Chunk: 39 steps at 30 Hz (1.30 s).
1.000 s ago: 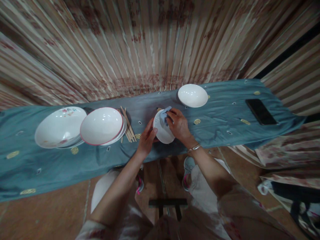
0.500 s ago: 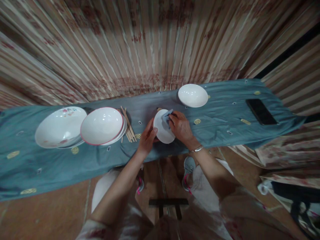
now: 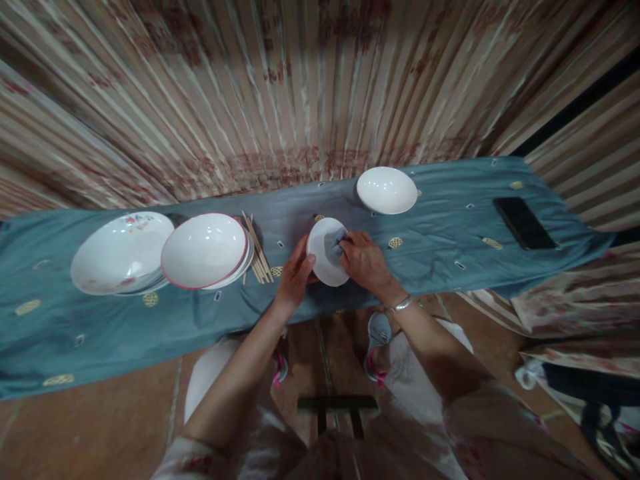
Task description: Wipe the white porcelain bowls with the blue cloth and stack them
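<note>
My left hand (image 3: 295, 272) grips the left rim of a small white bowl (image 3: 325, 265), thumb on the near inner side and fingers behind it. The bowl is tilted with its inside facing me, just above the cloth-covered table. In my right hand (image 3: 364, 260) a bluish-grey cloth (image 3: 337, 243) is pinched and pressed against the inside of the bowl, at its right side. Part of the cloth is hidden by the fingers. Another white bowl (image 3: 387, 191) stands on the table beyond my right hand.
Left of my hands lie several wooden chopsticks (image 3: 258, 250), a stack of red-rimmed bowls (image 3: 205, 250) and a stack of larger flowered dishes (image 3: 120, 250). A black phone (image 3: 523, 223) lies at the right on the blue tablecloth (image 3: 440, 247). A pleated curtain (image 3: 310, 100) hangs behind the table.
My right hand has moved slightly down and right, carrying the cloth from the bowl's upper rim into its right inner side. The bowl and my left hand have barely moved.
</note>
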### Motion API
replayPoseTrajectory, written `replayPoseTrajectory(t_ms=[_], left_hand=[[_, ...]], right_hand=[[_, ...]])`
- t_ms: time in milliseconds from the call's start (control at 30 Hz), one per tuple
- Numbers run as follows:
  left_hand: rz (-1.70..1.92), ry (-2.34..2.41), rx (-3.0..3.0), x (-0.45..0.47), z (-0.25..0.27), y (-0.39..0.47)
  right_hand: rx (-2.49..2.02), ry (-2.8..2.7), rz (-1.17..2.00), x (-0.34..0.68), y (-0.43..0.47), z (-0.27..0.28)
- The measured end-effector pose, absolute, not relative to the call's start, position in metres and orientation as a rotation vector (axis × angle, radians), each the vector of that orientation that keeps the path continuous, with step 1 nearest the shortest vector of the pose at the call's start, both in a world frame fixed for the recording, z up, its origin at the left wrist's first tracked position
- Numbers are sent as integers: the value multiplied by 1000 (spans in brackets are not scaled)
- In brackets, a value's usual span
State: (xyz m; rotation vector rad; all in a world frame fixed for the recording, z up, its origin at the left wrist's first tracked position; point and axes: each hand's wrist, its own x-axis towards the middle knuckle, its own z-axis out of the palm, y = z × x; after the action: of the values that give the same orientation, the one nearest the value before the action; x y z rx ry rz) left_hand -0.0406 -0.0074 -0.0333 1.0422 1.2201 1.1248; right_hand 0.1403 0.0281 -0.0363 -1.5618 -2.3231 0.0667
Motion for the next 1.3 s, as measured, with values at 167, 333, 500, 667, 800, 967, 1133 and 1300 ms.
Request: replayPoseTrajectory(t_ms=[167, 333, 500, 667, 800, 967, 1133, 1300], left_hand=[[1121, 1226, 1043, -41, -35, -7], [1123, 1234, 1033, -41, -35, -7], [1116, 1233, 1061, -41, -34, -6], [1120, 1229, 1060, -40, -32, -7], [1129, 1231, 1053, -40, -31, -7], [1140, 1221, 1044, -40, -33, -7], [1143, 1243, 1092, -40, -34, -6], [1152, 1258, 1120, -40, -31, -6]], right_hand=[[-1544, -2400, 100, 142, 24, -33], [-1561, -2500, 195, 142, 19, -25], [-1507, -2520, 408, 143, 16, -20], [-1381, -2444, 696, 145, 18, -21], [-1281, -2350, 910, 146, 21, -20], [-1179, -2148, 1178, 145, 22, -22], [-1015, -1856, 1444, 141, 22, -29], [-935, -1652, 1584, 135, 24, -33]])
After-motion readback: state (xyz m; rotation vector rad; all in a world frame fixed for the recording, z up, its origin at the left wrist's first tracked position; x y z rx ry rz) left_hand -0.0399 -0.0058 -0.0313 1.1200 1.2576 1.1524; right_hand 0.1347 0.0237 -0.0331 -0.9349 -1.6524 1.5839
